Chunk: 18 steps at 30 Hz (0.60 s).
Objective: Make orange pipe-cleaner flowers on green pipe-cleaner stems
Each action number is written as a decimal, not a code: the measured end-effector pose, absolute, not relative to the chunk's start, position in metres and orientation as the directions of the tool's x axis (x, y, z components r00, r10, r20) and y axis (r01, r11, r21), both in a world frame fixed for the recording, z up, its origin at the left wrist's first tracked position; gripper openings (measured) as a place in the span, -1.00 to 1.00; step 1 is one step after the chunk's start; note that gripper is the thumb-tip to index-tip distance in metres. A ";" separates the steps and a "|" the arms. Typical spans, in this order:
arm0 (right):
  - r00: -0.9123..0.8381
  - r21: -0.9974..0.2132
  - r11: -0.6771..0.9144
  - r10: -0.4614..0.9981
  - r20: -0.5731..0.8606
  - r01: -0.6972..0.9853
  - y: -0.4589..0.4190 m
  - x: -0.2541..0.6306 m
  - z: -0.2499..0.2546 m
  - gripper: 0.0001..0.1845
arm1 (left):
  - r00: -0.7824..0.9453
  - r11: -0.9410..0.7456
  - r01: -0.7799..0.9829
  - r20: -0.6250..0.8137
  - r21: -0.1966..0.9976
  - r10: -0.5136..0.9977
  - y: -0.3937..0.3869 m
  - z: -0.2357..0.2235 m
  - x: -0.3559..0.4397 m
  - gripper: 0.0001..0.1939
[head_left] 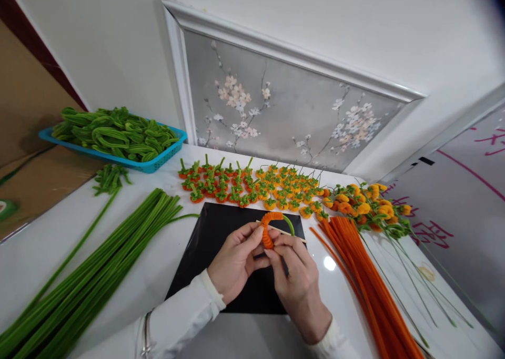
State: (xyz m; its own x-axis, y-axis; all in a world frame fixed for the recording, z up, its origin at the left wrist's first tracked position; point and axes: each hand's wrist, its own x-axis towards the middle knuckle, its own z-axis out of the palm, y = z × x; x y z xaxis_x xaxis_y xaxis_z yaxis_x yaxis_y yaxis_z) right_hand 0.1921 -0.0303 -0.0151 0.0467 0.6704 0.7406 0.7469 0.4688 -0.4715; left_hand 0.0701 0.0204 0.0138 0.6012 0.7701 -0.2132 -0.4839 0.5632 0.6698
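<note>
Both hands meet over a black mat [252,290], working on a coiled orange pipe cleaner [273,218] bent into a curve, with a green pipe cleaner end [290,225] sticking out at its right. My left hand [236,262] pinches the coil's left side between thumb and fingers. Its lower end is gripped by the fingertips of my right hand [298,275]. A thin pale stick [300,238] shows behind the fingers; whether a hand holds it I cannot tell.
Green pipe cleaners [106,259] lie left, orange ones [366,280] right. A blue basket [148,165] holds green loops. Small orange-green pieces [221,183] and yellow ones [290,185] line the back, beside stemmed flowers [366,204]. A framed panel [284,106] stands behind.
</note>
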 end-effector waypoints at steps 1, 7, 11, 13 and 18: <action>0.053 -0.476 0.469 0.669 0.742 0.744 -0.030 0.192 -0.015 -0.85 | 0.598 0.554 -0.484 -0.205 0.677 0.775 0.020 0.014 0.070 -0.90; 0.028 -0.466 0.466 0.683 0.730 0.752 -0.032 0.193 -0.014 -0.86 | 0.556 0.517 -0.468 -0.216 0.717 0.802 0.019 0.017 0.070 -0.81; 0.021 -0.467 0.449 0.704 0.710 0.762 -0.034 0.193 -0.013 -0.87 | 0.549 0.516 -0.408 -0.249 0.753 0.798 0.024 0.019 0.067 -0.83; 0.015 -0.461 0.447 0.706 0.708 0.767 -0.035 0.192 -0.012 -0.87 | 0.547 0.534 -0.403 -0.272 0.743 0.791 0.026 0.019 0.067 -0.85; 0.018 -0.436 0.444 0.684 0.730 0.783 -0.035 0.191 -0.015 -0.87 | 0.548 0.562 -0.430 -0.290 0.707 0.785 0.022 0.017 0.069 -0.85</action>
